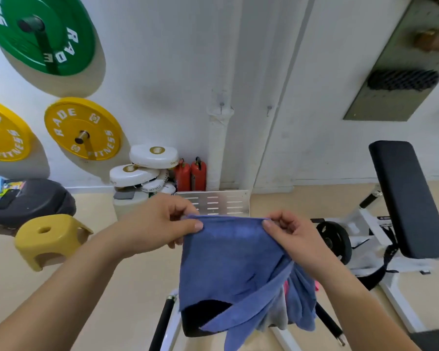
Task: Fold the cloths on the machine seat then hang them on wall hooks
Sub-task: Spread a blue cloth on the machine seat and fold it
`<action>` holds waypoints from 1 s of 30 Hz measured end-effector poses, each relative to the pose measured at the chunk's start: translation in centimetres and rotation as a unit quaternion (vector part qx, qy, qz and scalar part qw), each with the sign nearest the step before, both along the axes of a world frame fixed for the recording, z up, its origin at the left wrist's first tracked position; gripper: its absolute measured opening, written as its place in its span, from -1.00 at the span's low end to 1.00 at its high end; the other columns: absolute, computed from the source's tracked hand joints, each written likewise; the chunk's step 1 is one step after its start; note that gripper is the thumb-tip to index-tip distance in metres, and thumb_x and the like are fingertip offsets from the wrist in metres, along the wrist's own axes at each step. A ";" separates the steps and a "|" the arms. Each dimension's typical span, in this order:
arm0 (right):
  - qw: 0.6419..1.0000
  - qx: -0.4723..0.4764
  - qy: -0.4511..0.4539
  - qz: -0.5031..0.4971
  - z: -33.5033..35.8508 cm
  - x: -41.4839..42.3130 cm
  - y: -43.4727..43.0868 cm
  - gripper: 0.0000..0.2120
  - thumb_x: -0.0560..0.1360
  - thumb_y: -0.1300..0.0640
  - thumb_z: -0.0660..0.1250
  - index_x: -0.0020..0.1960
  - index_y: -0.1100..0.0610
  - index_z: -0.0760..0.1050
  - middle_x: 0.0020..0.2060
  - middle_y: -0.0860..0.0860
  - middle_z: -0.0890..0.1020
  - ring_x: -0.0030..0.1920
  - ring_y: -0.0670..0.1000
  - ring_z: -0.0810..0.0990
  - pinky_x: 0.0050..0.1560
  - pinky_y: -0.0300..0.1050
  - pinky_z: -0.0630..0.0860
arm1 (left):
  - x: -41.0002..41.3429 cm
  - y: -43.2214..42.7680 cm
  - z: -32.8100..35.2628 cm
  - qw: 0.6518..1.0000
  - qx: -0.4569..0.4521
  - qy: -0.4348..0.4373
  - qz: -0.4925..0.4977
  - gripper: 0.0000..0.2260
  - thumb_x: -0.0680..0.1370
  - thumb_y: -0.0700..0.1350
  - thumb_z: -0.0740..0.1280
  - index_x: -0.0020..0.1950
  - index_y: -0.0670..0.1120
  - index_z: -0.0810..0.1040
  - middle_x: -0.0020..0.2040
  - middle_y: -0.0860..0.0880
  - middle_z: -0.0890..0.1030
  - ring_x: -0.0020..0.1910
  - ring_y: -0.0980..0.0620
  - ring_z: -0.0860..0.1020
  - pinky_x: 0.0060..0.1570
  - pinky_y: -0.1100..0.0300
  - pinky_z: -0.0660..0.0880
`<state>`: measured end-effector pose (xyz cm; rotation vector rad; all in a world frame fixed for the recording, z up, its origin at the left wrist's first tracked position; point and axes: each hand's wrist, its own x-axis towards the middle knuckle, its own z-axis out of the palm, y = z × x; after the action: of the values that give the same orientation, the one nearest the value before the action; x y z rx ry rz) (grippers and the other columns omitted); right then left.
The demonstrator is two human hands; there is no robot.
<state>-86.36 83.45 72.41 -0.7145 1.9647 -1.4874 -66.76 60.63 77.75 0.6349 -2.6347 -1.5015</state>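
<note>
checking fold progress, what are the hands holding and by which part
The blue cloth, by its top edge: the left hand pinches the left corner, the right hand the right corner; the rest hangs down.

The blue cloth (228,254) in the near middle is showing a plain, even blue with no print. Beneath it, a pink cloth (287,286) and a pale grey cloth (279,315) are peeking out over the black machine seat (203,317). On the far left wall a green weight plate (48,34) is wearing white lettering. Below it a yellow weight plate (84,127) is carrying white lettering too. A mustard-yellow stool (48,236) is sitting at the left on the beige floor (127,287). Two red fire extinguishers (190,174) are standing far off beside white pads (152,155) bearing gold emblems. On the right a black bench pad (411,198) is resting on a white frame (357,221).
</note>
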 end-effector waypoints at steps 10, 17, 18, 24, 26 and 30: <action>0.991 -0.076 0.050 0.102 7.0 1.7 -2.0 -0.91 0.57 0.16 0.43 -0.02 0.09 0.72 -0.08 0.09 0.76 0.03 0.06 0.72 0.13 -0.10 0.63 | -3.3 6.9 2.2 0.970 -0.065 0.226 0.055 -0.83 0.45 -0.21 0.57 -0.16 0.07 0.73 0.18 0.21 0.64 0.24 0.34 0.55 0.18 0.53 0.38; 0.993 -0.053 0.075 0.078 5.3 -0.5 -0.8 -0.89 0.57 0.19 0.43 -0.05 0.02 0.69 -0.12 0.09 0.74 -0.05 0.04 0.71 0.05 -0.11 0.62 | -5.1 8.7 1.4 0.957 0.030 0.241 0.160 -0.88 0.48 -0.27 0.53 -0.15 -0.05 0.73 -0.18 0.12 0.73 -0.21 0.31 0.63 -0.16 0.41 0.52; 0.993 -0.037 0.087 0.070 4.6 -0.6 -0.6 -0.87 0.58 0.22 0.42 -0.04 0.01 0.68 -0.14 0.05 0.74 -0.09 0.00 0.70 0.00 -0.20 0.61 | -5.2 8.7 1.5 0.959 0.012 0.231 0.166 -0.87 0.49 -0.26 0.52 -0.15 -0.02 0.72 -0.19 0.17 0.71 -0.23 0.32 0.61 -0.18 0.44 0.49; 0.976 0.129 0.145 0.102 -2.4 -1.1 0.0 -0.87 0.47 0.20 0.30 -0.11 0.02 0.59 -0.30 0.10 0.64 -0.30 -0.08 0.53 -0.14 0.10 0.59 | -5.1 7.7 2.5 0.951 -0.028 0.233 0.202 -0.78 0.54 -0.20 0.48 0.01 0.13 0.61 -0.09 0.22 0.70 -0.08 0.28 0.65 -0.06 0.38 0.56; 0.981 0.145 0.098 0.078 -4.7 -1.6 0.8 -0.84 0.46 0.22 0.30 -0.11 0.03 0.62 -0.24 0.17 0.67 -0.27 -0.06 0.56 -0.13 0.08 0.59 | -4.7 6.6 2.8 0.946 -0.024 0.225 0.234 -0.66 0.55 -0.13 0.47 0.23 0.20 0.52 -0.06 0.18 0.72 -0.01 0.22 0.68 0.03 0.24 0.61; 0.988 0.141 0.048 0.044 -6.1 -1.9 2.0 -0.78 0.57 0.30 0.28 -0.15 0.12 0.64 -0.27 0.21 0.67 -0.20 0.00 0.59 -0.10 0.01 0.50 | -2.9 4.5 2.8 0.933 -0.052 0.211 0.287 -0.70 0.56 -0.12 0.47 0.24 0.17 0.59 0.01 0.22 0.72 0.06 0.28 0.65 0.18 0.22 0.60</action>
<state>-88.22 85.40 66.30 -0.7473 2.1299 -1.1121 -69.63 65.11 80.58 0.8593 -1.9567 -1.1533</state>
